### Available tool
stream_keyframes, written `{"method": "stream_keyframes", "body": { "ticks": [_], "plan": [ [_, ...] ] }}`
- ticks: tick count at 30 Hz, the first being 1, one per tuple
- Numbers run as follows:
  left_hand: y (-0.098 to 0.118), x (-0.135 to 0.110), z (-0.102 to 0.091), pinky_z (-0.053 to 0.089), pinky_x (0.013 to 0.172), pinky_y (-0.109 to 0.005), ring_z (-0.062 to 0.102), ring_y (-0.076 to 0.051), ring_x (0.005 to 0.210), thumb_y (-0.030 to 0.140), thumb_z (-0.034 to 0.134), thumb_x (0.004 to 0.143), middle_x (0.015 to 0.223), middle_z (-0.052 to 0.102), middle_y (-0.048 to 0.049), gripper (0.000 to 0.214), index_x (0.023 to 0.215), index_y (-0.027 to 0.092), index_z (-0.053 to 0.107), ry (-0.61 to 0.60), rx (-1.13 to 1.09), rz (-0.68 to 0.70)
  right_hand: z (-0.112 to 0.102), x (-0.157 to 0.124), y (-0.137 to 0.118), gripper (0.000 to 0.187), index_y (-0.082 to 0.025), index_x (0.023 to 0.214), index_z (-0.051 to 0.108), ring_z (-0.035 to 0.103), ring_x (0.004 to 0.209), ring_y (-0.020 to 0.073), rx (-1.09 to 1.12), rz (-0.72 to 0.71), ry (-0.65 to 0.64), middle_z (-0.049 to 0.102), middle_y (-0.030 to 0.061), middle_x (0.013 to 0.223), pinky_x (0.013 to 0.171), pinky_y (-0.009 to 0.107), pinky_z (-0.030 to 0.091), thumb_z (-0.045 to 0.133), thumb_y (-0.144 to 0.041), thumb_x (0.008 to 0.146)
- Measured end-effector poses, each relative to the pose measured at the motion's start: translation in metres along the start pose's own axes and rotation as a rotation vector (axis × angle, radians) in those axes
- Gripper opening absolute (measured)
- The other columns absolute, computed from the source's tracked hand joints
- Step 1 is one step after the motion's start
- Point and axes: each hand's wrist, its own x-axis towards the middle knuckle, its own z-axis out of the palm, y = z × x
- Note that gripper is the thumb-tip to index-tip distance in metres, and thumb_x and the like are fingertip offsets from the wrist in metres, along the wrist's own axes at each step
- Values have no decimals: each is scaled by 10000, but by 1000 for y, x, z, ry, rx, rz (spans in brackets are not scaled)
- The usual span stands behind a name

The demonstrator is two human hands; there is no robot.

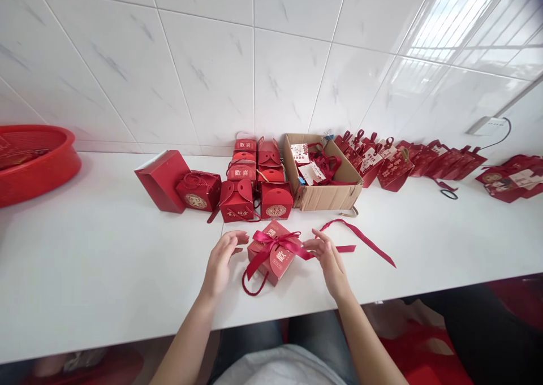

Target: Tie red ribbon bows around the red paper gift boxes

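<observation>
A small red gift box [283, 258] with gold lettering sits turned cornerwise on the white table. A dark red ribbon [271, 242] is tied in a bow across its top, and a twisted cord handle [254, 293] loops out at the near side. To the left of the box, my left hand [220, 260] is open with fingers curved towards it, apart from the box. On the other side my right hand [330, 262] is open too, its fingertips beside the ribbon's right tail; whether they touch it I cannot tell. Loose ribbon [360, 236] lies beyond that hand.
Several finished-looking red boxes [237, 201] stand behind, beside a cardboard box [331, 198] of ribbons and cards. Red bags [394, 167] line the tiled wall at right, near scissors [448, 194]. A red basin [42, 176] is at far left.
</observation>
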Motion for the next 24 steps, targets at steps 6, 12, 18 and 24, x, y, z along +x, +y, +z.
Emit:
{"method": "stream_keyframes", "body": {
  "ticks": [6, 12, 18, 24],
  "plan": [
    [-23, -31, -19, 469, 919, -396, 590, -258, 1038, 393, 530, 809, 1053, 636, -97, 271, 985, 194, 580, 61, 261, -28, 1, -19, 27, 324, -198, 1172, 510, 639, 772, 205, -114, 22, 152, 620, 39, 781, 791, 403, 523, 379, -321, 903],
    [-51, -42, -26, 486, 912, -392, 618, -247, 998, 384, 528, 802, 1020, 659, -85, 248, 959, 199, 582, 70, 460, 20, 15, -29, 42, 674, -197, 1395, 336, 374, 1329, 287, -384, -130, -41, 408, 143, 1415, 1025, 464, 399, 523, -196, 748],
    [-48, -38, -25, 509, 870, -373, 647, -230, 924, 375, 510, 809, 968, 675, -83, 239, 934, 187, 591, 82, 468, 53, 48, -28, 28, 1009, -196, 1442, 193, 288, 1368, 350, -459, -125, -106, 329, 172, 1452, 1095, 534, 289, 763, -387, 632],
    [-49, -46, -26, 506, 873, -371, 644, -228, 920, 411, 495, 833, 956, 677, -84, 260, 921, 187, 594, 89, 509, 61, 34, -22, 27, 734, -250, 1265, 394, 527, 1149, 317, -370, -176, 181, 547, 102, 1220, 984, 513, 425, 750, -403, 642]
  ]
}}
